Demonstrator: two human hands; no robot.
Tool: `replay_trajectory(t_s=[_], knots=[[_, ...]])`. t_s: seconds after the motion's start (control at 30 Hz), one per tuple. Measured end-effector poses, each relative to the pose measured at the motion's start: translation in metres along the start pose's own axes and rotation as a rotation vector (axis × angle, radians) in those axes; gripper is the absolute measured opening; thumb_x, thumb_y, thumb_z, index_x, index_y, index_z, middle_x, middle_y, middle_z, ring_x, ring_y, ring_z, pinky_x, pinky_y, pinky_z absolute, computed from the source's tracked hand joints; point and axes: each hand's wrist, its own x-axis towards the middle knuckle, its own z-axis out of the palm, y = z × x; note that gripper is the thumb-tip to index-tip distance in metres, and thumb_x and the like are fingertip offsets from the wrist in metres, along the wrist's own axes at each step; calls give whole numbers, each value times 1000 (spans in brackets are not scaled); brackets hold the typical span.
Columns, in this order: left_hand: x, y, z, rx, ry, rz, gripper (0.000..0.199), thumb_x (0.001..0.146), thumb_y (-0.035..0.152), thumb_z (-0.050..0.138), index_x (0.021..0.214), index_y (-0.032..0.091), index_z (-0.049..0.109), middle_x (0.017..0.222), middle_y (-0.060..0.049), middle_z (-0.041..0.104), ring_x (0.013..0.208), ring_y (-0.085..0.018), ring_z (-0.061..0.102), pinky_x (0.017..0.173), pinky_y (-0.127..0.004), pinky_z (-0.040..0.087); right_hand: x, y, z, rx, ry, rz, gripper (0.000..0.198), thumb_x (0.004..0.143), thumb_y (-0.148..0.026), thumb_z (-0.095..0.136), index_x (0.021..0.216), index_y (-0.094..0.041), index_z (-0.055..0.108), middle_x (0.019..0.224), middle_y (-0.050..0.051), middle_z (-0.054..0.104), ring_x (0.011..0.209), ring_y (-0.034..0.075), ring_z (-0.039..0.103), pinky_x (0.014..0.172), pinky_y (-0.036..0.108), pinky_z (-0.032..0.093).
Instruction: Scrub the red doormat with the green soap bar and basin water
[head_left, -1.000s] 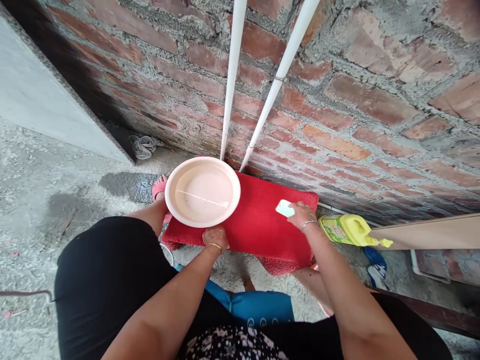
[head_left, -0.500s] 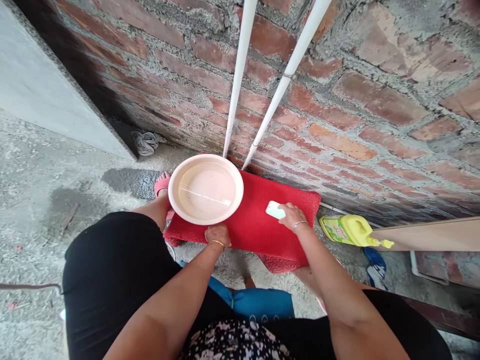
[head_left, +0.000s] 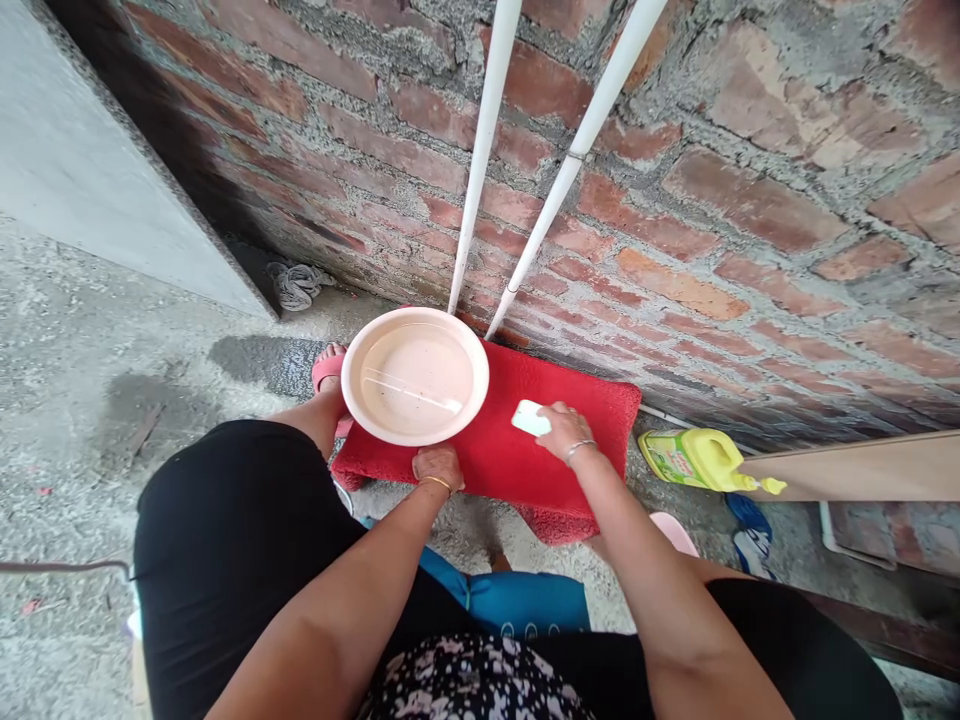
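A red plush mat is spread over a low support, and one part of it hangs down at the front. My left hand is closed on the mat's near edge, just below the basin. Resting on the mat's right half, my right hand grips a pale mint, flat block with rounded corners. Its underside is hidden, so I cannot tell whether it is a brush or soap. A cream plastic basin with water in it stands on the mat's left end.
A brick wall with two white pipes rises behind the mat. To the right are a yellow detergent bottle and a cardboard-coloured board. A grey slab and a bundle of rope lie to the left.
My right hand has slid a little to the left across the mat with the pale mint block. My left hand holds the same place on the mat's edge.
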Motion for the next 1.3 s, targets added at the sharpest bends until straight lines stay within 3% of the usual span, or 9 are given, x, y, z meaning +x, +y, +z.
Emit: replay_trajectory(t_s=[0.13,0.23,0.53,0.67,0.77,0.97,1.07,1.17,1.3], knots=[[-2,0,-3,1,-22,-9,51,41,32,82,88,17,70,91,-13,70,91,-28,65,69,-37,53,18,-70,2,64,-1,-144,44,76,-31,60,120,-33,54,117,4,50,106,23,47,88,35,35],[-3,0,-4,-2,-25,-8,46,42,33,81,84,18,71,87,-12,70,87,-27,66,69,-36,53,20,-75,10,88,-18,-169,46,76,-30,61,121,-33,52,117,4,50,107,23,46,88,35,34],[6,0,6,11,-22,-13,48,40,37,83,82,18,71,87,-11,70,85,-26,66,69,-37,53,-35,94,31,-102,-132,159,49,73,-26,63,121,-31,56,111,5,54,99,22,53,84,33,38],[6,0,7,15,3,2,50,40,35,82,85,17,70,90,-13,70,86,-28,66,68,-38,53,-49,123,27,-218,-146,308,38,76,-20,54,113,-28,61,112,8,55,101,26,54,83,38,39],[3,0,5,17,-9,-9,53,41,38,82,88,16,70,93,-15,69,88,-29,65,68,-39,53,-41,90,18,-165,-108,209,41,75,-24,56,115,-29,60,109,8,55,97,24,54,82,35,39],[1,1,4,33,16,-5,53,41,37,82,89,15,70,96,-16,69,92,-31,64,68,-37,53,-7,-48,6,5,-27,-135,40,76,-29,57,116,-31,57,113,6,53,100,23,49,84,35,35],[1,1,3,38,9,-7,53,41,35,82,89,15,70,95,-15,69,91,-29,64,69,-37,53,4,-91,10,45,-10,-222,39,77,-28,57,116,-33,56,114,5,51,104,23,46,87,35,33],[2,2,3,37,-2,-17,54,40,34,82,90,17,70,96,-14,69,92,-28,64,71,-37,53,5,-88,17,52,-24,-226,41,77,-28,58,117,-33,55,115,3,51,104,22,46,87,35,32],[6,1,7,27,-12,-22,51,39,34,82,86,19,70,94,-12,69,92,-28,65,72,-38,53,-11,-21,30,29,-54,-118,47,74,-28,63,119,-33,54,114,3,52,101,20,49,84,32,33]])
